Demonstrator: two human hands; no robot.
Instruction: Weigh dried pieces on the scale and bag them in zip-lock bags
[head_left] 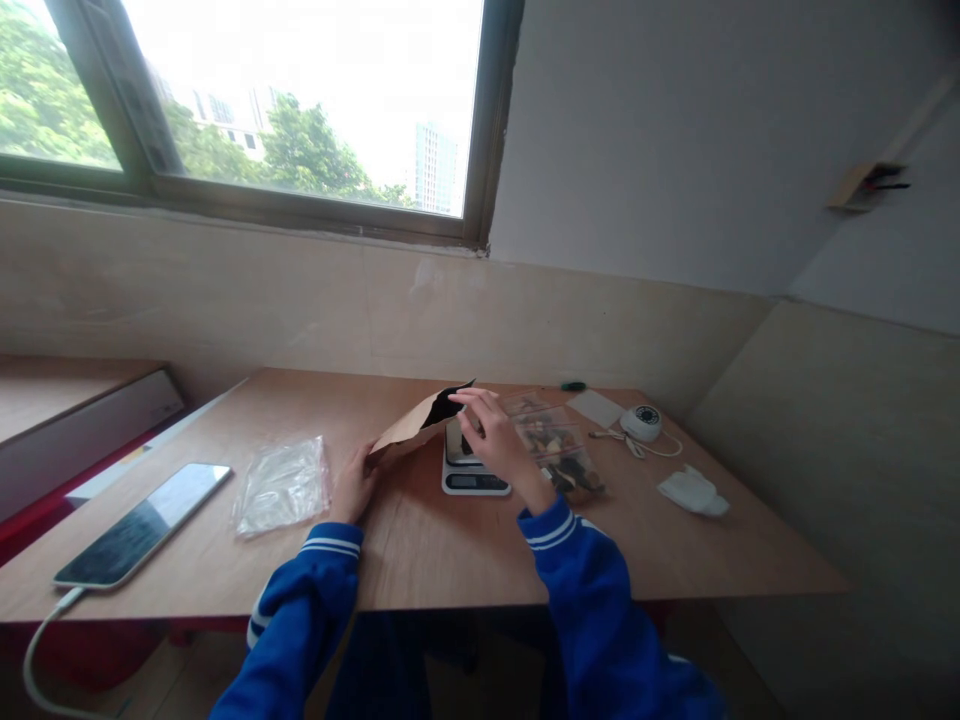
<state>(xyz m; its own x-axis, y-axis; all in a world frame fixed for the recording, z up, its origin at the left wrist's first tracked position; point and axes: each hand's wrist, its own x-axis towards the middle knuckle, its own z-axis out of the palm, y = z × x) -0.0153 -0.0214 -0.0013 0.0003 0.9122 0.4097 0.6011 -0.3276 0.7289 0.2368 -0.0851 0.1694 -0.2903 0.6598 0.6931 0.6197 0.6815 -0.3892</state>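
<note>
Left hand grips a brown paper pouch while right hand pinches its mouth over the scale, ready for filling.

We see a plain indoor room set up as a simple work or packing station: a bare plywood table stands against tiled lower walls beneath a metal-framed window that looks out on trees and tall buildings. On the table we note a small digital scale, a tablet on a charging cable, clear plastic bags and a small white camera, which suggest light weighing and bagging work rather than a kitchen or shop.
</note>
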